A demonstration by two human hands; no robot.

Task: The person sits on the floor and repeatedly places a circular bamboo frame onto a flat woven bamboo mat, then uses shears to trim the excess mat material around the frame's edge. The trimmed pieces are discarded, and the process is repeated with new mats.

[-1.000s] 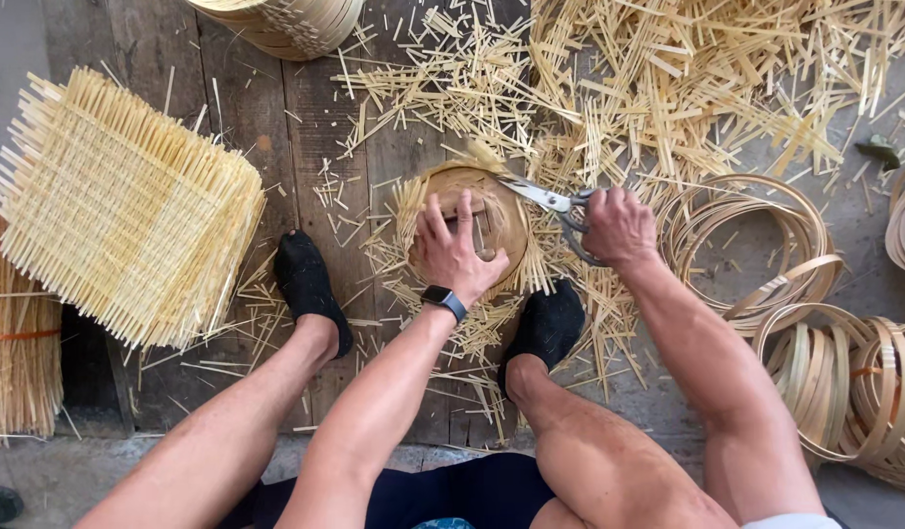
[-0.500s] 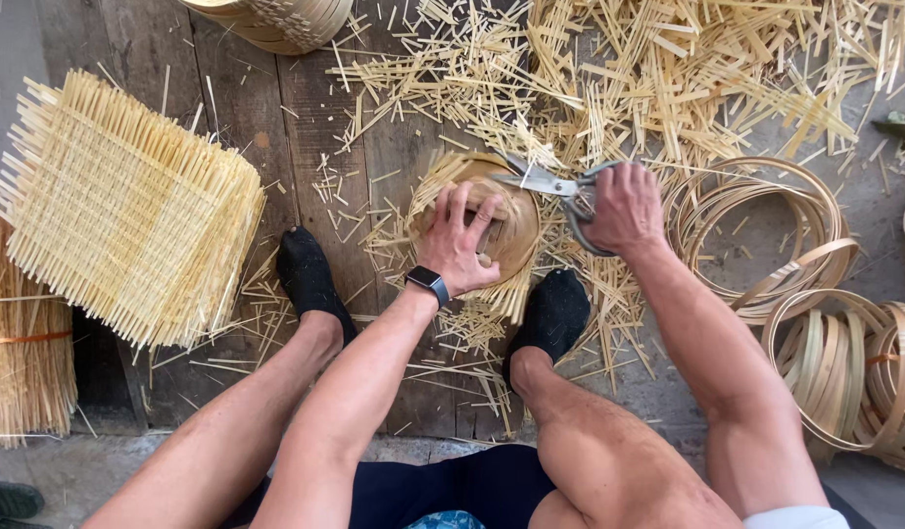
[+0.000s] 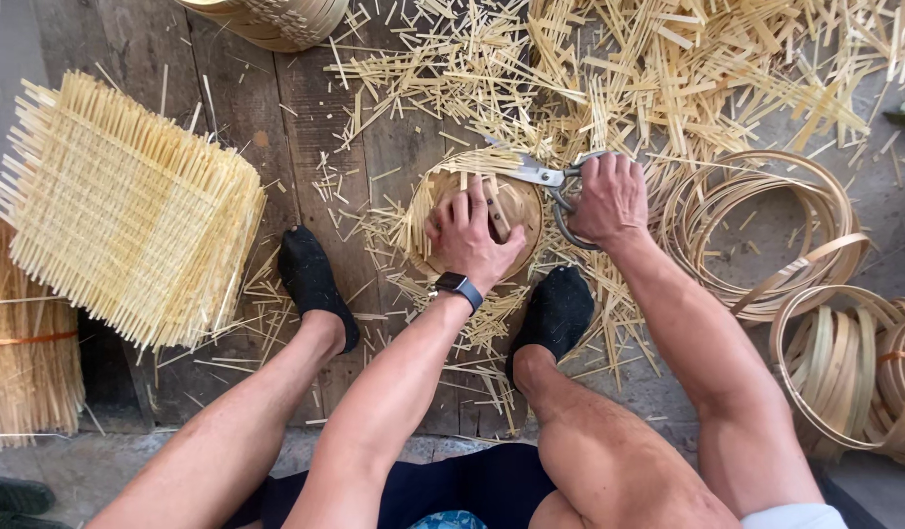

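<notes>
1. Bamboo woven disc (image 3: 516, 201) lay on the wooden boards (image 3: 257, 127) between the person's two dark-socked feet, with loose strip ends sticking out around its rim.
2. Left hand (image 3: 472, 235) pressed flat on top of the disc, fingers spread apart and bearing down, clamped on nothing; a dark wristwatch (image 3: 458, 287) sat on that wrist.
3. Right hand (image 3: 609, 196) was wrapped tight around the loop handles of the metal scissors (image 3: 546, 178), fingers curled together on them; the blades pointed left over the disc's far edge. Could not tell whether the blades were parted or closed.
4. Progress, judged: trimming looked partway. Far-right rim looked cut close; ragged ends still showed at the left and near sides. Heaps of cut offcuts (image 3: 668, 78) lay beyond the disc, so plenty of cutting was done.
5. Untrimmed square woven mats (image 3: 129, 206) were stacked at left, so more pieces seemed left to work.
6. Bamboo hoops (image 3: 766, 225) lay at right, well apart from the disc and untouched.
7. Versus one second earlier: the right hand with the scissors had moved from the disc's right side up toward its far edge, handles now higher. The left hand had stayed on the disc, shifted slightly. Feet, mats and hoops had not moved.
</notes>
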